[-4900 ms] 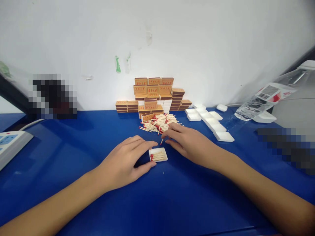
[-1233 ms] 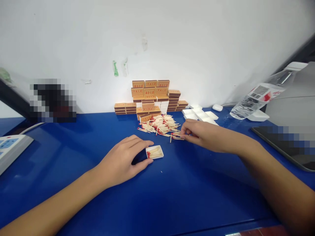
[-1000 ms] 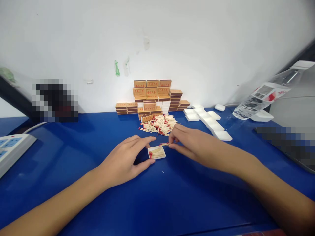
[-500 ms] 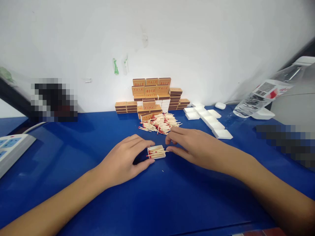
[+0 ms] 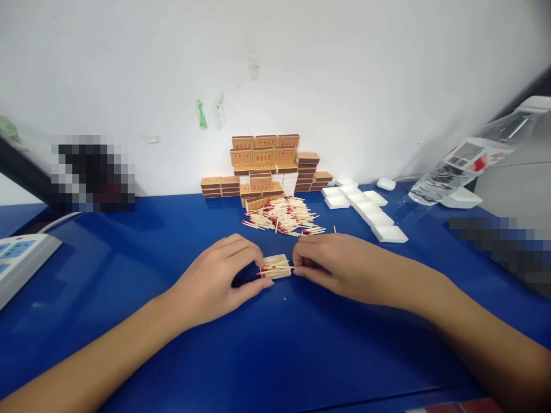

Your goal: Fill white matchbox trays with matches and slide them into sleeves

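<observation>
A small white matchbox tray filled with red-tipped matches lies on the blue table between my hands. My left hand is curled at the tray's left end, with the thumb at its near corner and the forefinger at its far corner. At the right end, the thumb and forefinger of my right hand pinch the tip of a match that sticks out over the rim. Just beyond lies a heap of loose matches.
Stacked matchboxes stand against the wall behind the heap. Several white trays lie to the right, near a leaning plastic bottle. A power strip sits at the left edge.
My right thumb and forefinger have closed on the protruding match end, and that hand sits slightly further right. My left forefinger has drawn back to the tray's corner.
</observation>
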Tool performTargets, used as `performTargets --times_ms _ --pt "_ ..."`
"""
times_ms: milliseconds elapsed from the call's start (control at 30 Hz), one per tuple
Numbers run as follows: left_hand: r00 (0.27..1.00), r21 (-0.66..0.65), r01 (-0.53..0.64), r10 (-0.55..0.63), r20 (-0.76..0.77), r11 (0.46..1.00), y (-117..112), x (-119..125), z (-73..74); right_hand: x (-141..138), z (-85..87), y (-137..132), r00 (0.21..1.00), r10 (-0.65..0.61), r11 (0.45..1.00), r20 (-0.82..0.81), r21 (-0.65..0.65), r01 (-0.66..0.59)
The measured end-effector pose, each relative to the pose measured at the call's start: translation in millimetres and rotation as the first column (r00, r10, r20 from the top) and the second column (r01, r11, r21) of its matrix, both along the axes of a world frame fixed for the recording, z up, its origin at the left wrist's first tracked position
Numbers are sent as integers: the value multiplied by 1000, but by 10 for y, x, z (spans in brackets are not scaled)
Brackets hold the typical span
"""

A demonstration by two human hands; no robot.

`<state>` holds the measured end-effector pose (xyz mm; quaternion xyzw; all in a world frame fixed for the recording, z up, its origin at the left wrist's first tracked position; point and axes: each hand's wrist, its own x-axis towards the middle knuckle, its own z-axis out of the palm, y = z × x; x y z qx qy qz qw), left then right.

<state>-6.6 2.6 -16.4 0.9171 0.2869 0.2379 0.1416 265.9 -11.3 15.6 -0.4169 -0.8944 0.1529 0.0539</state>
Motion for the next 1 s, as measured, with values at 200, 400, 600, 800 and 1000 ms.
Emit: performTargets --times_ms 200,400,600,800,1000 --pt "1000 28 8 -8 16 1000 -9 6 -4 -37 -13 -8 1000 -10 998 -1 66 10" --pt "999 32 24 -25 34 999 -10 7 2 -116 -34 -24 1000 8 992 -13 126 -7" --pt "999 51 26 -28 34 998 0 5 -20 -128 -98 13 999 -21 988 -40 149 27" --pt "998 36 33 -35 55 999 -6 8 -46 -129 -148 42 998 -6 987 -61 163 16" --pt "998 -38 18 -15 69 999 -10 25 -44 -178 -174 34 996 -8 993 -87 117 18"
